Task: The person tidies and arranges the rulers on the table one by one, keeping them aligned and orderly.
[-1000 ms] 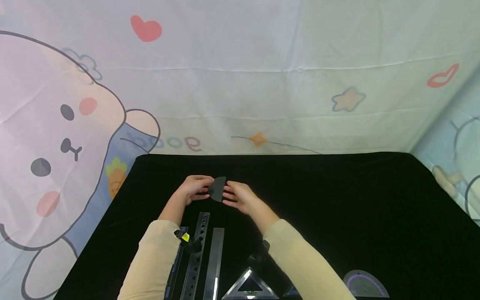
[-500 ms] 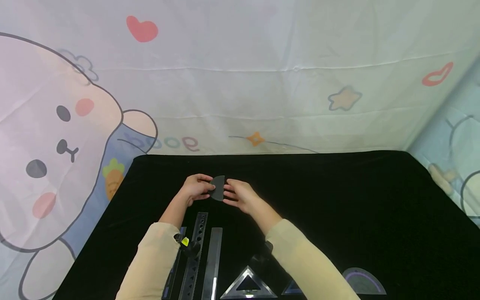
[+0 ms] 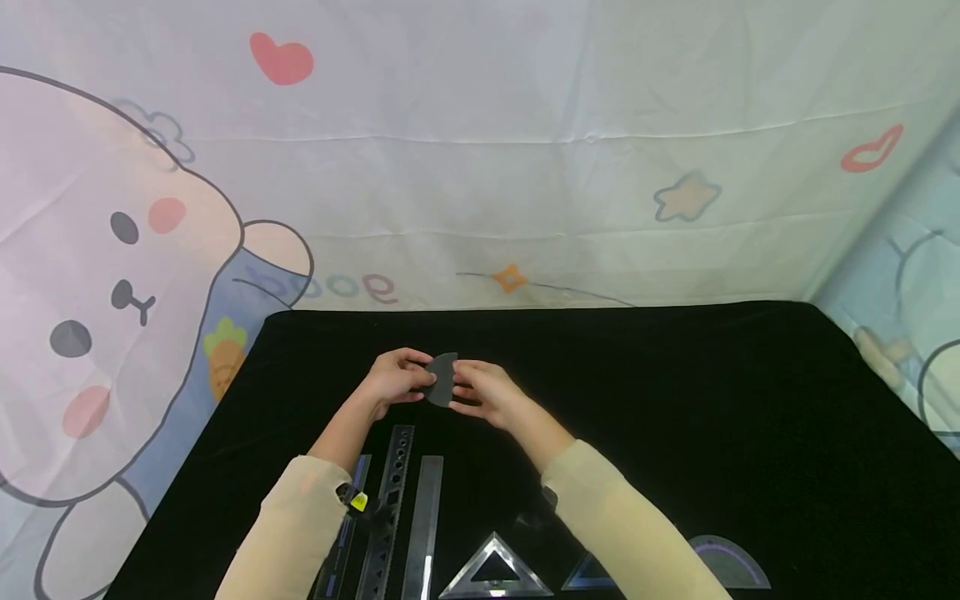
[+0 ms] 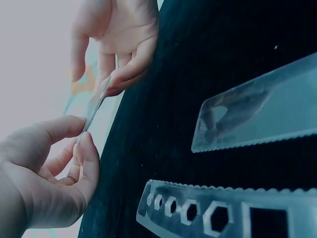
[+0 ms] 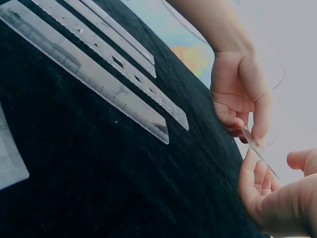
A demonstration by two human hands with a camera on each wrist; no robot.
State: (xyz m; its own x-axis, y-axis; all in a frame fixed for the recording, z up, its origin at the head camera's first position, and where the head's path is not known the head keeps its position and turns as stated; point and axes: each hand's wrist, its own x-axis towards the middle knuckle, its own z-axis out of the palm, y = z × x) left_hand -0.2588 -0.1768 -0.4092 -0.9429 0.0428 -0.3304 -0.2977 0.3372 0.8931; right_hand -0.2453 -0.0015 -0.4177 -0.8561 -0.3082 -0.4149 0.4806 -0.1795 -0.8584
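A thin clear semicircular protractor is held up over the black table, its straight side toward the right. My left hand pinches its curved side between thumb and fingers, as the left wrist view shows with the protractor nearly edge-on. My right hand is at the straight side, fingertips touching the sheet from below. In the right wrist view, the right thumb stands apart from the protractor.
Nearer my body lie a long stencil ruler, a plain clear ruler and a narrower ruler partly under the left sleeve. Triangle set square, bluish set square and second protractor lie right. A printed curtain hangs behind.
The protractor has shifted slightly right in my left hand's pinch. My right fingers, a little apart from its straight side before, now meet it. The head view has drifted slightly.
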